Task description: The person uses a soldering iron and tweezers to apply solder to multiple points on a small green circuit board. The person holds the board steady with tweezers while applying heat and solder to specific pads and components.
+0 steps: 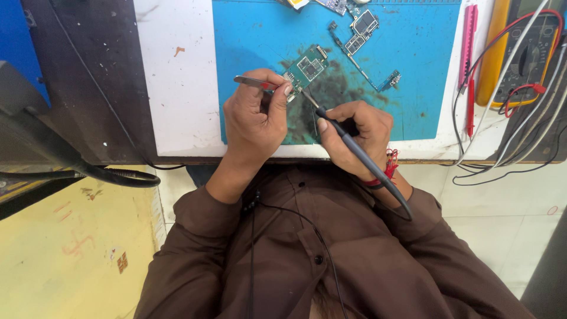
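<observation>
My left hand (255,118) pinches metal tweezers (251,82) whose tip reaches a small green circuit board (307,67) lying on a blue work mat (407,65). In my right hand (360,134) is a dark soldering iron (360,155), held like a pen. Its thin tip (308,99) touches the near edge of the green board, right beside my left fingers. The iron's cord runs back over my right wrist, which wears a red thread band (390,168).
A long narrow board with metal shields (361,35) lies further up the mat. A yellow multimeter (522,53) with red and black leads sits at the right, beside a pink tool (469,35). A dark gooseneck arm (71,159) crosses the left.
</observation>
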